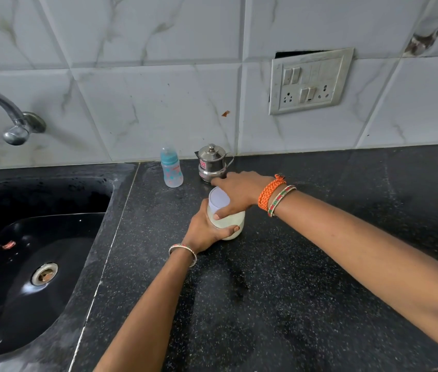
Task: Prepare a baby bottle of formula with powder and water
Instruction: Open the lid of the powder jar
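Left hand (205, 230) wrapped round white container (227, 224) on black counter (306, 277), right hand (239, 193) gripping its top, baby bottle (171, 167) upright beyond both, ungrasped, beside steel pot (211, 162).

A black sink (59, 312) with a metal drain (44, 274) sits left in the speckled black counter (279, 304), a chrome tap (11, 122) juts from the marble-patterned wall tiles (158, 103), and a switch-and-socket plate (309, 81) hangs slightly askew at the upper right
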### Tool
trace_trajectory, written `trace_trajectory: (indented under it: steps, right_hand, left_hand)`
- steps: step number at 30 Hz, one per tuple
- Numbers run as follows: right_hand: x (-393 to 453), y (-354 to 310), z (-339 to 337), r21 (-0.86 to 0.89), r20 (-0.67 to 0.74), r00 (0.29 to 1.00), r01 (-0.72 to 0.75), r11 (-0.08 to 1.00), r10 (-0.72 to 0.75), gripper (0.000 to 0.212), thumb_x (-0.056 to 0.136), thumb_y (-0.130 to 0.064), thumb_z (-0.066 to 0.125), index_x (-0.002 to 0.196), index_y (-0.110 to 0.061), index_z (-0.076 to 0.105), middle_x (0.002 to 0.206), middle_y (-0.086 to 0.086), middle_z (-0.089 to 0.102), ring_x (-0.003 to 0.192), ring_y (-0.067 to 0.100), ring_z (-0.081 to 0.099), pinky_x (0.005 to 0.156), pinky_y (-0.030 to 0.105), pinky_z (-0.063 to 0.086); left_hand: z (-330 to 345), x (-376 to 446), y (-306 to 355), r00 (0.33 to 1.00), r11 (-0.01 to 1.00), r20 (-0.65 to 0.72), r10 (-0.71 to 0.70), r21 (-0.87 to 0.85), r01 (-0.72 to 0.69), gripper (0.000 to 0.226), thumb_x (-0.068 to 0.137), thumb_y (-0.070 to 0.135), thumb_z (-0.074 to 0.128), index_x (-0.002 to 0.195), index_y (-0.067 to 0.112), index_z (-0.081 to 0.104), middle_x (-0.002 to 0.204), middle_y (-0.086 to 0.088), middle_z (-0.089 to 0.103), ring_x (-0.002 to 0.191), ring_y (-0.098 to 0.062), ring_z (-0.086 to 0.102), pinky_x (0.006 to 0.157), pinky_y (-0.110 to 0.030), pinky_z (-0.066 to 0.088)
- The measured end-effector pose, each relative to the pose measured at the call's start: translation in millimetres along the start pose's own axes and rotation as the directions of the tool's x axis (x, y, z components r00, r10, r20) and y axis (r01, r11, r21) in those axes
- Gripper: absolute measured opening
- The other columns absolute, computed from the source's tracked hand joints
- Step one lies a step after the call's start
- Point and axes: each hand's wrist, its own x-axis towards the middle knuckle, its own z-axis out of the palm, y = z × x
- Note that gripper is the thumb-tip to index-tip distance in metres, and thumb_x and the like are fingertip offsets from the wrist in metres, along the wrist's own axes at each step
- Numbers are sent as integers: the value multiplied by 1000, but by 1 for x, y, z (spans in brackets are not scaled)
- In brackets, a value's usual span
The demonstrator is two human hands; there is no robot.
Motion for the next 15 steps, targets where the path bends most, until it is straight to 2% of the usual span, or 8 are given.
trace_trajectory:
  steps: [2,4,6,7,10,12,15]
  right_hand:
    - [1,-4,0,52,13,996,90,995,-91,65,76,-40,70,131,-22,41,126,9,50,107,32,54,71,34,43]
    - [2,-7,-7,176,-11,986,169,970,-169,63,66,-18,75,119,-23,42,115,6,47,93,27,54,52,25,45]
    - [1,1,-7,309,-111,976,214,927,-189,65,60,-5,76,111,-24,39,109,4,39,81,20,50,36,16,38]
    - [-1,5,-9,372,-176,969,228,900,-172,67,59,-5,76,110,-24,37,109,3,37,81,17,49,37,17,37]
    - [-7,19,-4,542,-316,947,225,809,-52,68,62,-14,78,114,-24,36,112,3,38,90,16,47,54,18,37]
    - [-13,29,5,655,-354,933,204,727,57,64,66,-21,78,115,-23,37,115,3,43,98,19,48,60,19,37]
    - [-26,43,22,785,-391,871,147,601,297,55,70,-34,79,108,-23,40,104,-5,48,88,12,52,59,18,39]
  left_hand:
    - [1,-2,1,1000,1000,-5,-7,8,7,101,58,43,83,138,30,23,123,14,46,110,-5,44,90,-20,36]
    - [1,-3,1,1000,1000,-16,-19,9,19,97,57,46,82,133,32,25,119,13,47,107,-7,46,86,-21,37]
    - [0,-3,0,999,1000,-34,-30,-10,30,88,56,48,81,125,36,28,117,12,51,105,-9,50,85,-22,37]
    - [-1,-3,0,999,999,-38,-35,-16,34,85,55,48,82,121,38,29,116,12,52,105,-10,52,85,-23,38]
    - [0,-3,-1,999,1000,-20,-26,2,26,80,57,46,83,117,37,32,114,12,55,105,-9,53,84,-22,39]
    - [2,-4,-2,999,1000,-31,-22,-1,22,78,57,45,84,116,37,33,112,15,55,101,-5,53,81,-15,38]
    - [4,-3,1,997,998,-77,-4,-57,0,77,54,46,86,114,38,38,106,27,53,95,7,52,68,-1,39]
